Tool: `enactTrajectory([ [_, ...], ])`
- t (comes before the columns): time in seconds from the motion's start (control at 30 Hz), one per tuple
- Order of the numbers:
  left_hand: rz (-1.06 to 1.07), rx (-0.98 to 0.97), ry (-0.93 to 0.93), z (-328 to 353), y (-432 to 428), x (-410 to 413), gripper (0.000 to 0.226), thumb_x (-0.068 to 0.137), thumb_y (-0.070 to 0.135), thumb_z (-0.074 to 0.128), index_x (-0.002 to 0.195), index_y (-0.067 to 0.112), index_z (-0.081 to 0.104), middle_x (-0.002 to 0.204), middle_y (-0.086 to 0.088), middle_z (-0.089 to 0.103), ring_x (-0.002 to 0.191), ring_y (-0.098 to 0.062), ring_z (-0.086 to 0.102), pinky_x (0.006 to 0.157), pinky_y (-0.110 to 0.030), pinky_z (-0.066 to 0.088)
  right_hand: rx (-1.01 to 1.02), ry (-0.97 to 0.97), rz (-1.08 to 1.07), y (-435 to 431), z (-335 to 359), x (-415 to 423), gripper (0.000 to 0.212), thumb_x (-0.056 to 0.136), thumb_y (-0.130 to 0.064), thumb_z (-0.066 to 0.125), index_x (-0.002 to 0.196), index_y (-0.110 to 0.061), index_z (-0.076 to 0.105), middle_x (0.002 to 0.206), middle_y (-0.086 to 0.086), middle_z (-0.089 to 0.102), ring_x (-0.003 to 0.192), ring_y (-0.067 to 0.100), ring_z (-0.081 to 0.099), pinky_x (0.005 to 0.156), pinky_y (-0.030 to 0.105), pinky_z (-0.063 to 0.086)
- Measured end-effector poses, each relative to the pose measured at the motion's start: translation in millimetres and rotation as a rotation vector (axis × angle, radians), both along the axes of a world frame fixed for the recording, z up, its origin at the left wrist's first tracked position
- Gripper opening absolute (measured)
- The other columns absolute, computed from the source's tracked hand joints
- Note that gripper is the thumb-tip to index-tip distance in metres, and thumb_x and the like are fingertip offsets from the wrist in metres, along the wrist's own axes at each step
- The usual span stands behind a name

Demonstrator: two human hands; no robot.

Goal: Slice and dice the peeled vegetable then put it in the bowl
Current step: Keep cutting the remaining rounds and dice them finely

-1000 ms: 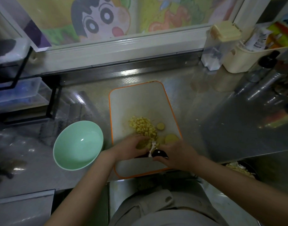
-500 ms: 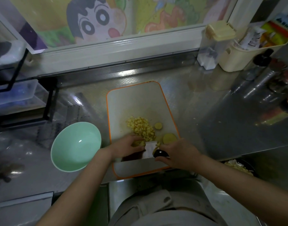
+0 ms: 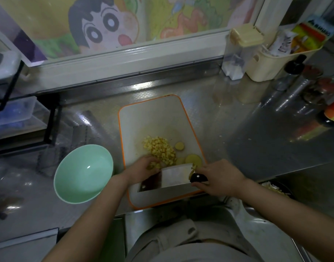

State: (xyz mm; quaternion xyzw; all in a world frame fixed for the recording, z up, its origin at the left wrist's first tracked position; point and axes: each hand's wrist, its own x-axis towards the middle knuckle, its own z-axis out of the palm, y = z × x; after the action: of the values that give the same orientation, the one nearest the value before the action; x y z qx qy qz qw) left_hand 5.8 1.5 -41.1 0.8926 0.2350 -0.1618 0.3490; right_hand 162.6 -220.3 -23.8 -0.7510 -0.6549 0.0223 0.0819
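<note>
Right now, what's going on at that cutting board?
A person is dicing a peeled yellow vegetable on the orange-rimmed cutting board. The right hand holds the cleaver by its black handle, its broad face showing across the board's near end. The left hand curls over some of the diced pieces at the blade's edge. A few round slices lie uncut to the right. The green bowl, left of the board, is empty.
</note>
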Motion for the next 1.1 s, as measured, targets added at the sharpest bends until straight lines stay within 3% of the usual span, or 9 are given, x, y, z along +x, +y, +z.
enactTrajectory([
  [0.1,0.026,-0.031,-0.020,-0.1,2.5,-0.2,0.038,0.090,0.013,0.060,0.126,0.005,0.053,0.131,-0.010,0.051,0.117,-0.015,0.049,0.083,-0.003,0.030,-0.076,0.031,-0.025,-8.3,1.9,7.0,0.070,0.076,-0.069,0.014,0.100,-0.026,0.064,0.085,0.000,0.071,0.078,0.022,0.068,0.059,0.029,0.038],
  [0.23,0.069,-0.038,-0.082,3.1,4.4,-0.1,0.031,0.093,0.012,0.054,0.122,0.002,0.056,0.123,-0.011,0.056,0.103,-0.007,0.046,0.073,-0.001,0.029,-0.100,0.012,-0.055,-14.8,2.1,15.0,0.075,0.072,-0.069,0.011,0.099,-0.025,0.065,0.084,0.002,0.072,0.080,0.025,0.068,0.059,0.028,0.032],
  [0.4,0.097,-0.022,-0.107,1.7,8.1,-4.7,0.029,0.098,0.018,0.043,0.111,0.000,0.062,0.113,-0.015,0.060,0.098,-0.017,0.052,0.075,-0.016,0.031,-0.176,0.049,-0.165,-20.7,8.0,18.1,0.047,0.087,-0.063,0.036,0.103,-0.028,0.062,0.090,0.002,0.072,0.088,0.023,0.066,0.062,0.027,0.031],
  [0.6,0.276,-0.015,-0.205,-1.6,4.2,-11.5,0.033,0.101,0.020,0.034,0.117,0.006,0.059,0.119,-0.010,0.059,0.112,-0.022,0.051,0.083,-0.016,0.031,-0.229,0.116,-0.266,-12.0,7.6,9.6,0.040,0.091,-0.059,0.039,0.109,-0.031,0.062,0.094,0.002,0.071,0.090,0.022,0.065,0.066,0.029,0.039],
  [0.73,0.369,0.081,-0.306,-7.7,1.7,-12.7,0.016,0.094,0.010,0.050,0.104,0.003,0.061,0.099,-0.010,0.058,0.100,-0.029,0.055,0.077,-0.023,0.035,-0.219,0.279,-0.366,-7.3,6.8,3.8,0.034,0.094,-0.054,0.040,0.087,-0.027,0.061,0.081,0.005,0.068,0.082,0.025,0.065,0.066,0.032,0.041],
  [0.83,0.284,0.271,-0.258,-16.1,-3.5,-13.8,0.023,0.081,0.024,0.069,0.100,0.014,0.061,0.100,-0.006,0.057,0.097,-0.030,0.053,0.080,-0.035,0.041,-0.197,0.431,-0.456,-1.1,6.6,-1.0,0.041,0.095,-0.050,0.040,0.061,-0.028,0.041,0.060,-0.001,0.052,0.063,0.020,0.055,0.057,0.029,0.032],
  [0.97,0.108,0.490,-0.114,-19.6,-21.9,-9.8,0.051,0.074,0.052,0.067,0.114,0.021,0.056,0.114,-0.004,0.049,0.110,-0.027,0.043,0.084,-0.034,0.032,-0.159,0.639,-0.530,9.4,5.3,-7.8,0.043,0.095,-0.048,0.041,0.058,-0.025,0.039,0.052,-0.004,0.043,0.049,0.013,0.044,0.049,0.028,0.030],
  [1.1,0.110,0.501,-0.078,-22.4,-33.4,-5.7,0.053,0.077,0.056,0.060,0.118,0.025,0.052,0.117,-0.003,0.043,0.115,-0.024,0.037,0.090,-0.033,0.029,-0.126,0.719,-0.563,17.9,9.0,-15.7,0.042,0.095,-0.043,0.045,0.058,-0.025,0.038,0.051,-0.002,0.042,0.046,0.012,0.043,0.048,0.025,0.032],
])
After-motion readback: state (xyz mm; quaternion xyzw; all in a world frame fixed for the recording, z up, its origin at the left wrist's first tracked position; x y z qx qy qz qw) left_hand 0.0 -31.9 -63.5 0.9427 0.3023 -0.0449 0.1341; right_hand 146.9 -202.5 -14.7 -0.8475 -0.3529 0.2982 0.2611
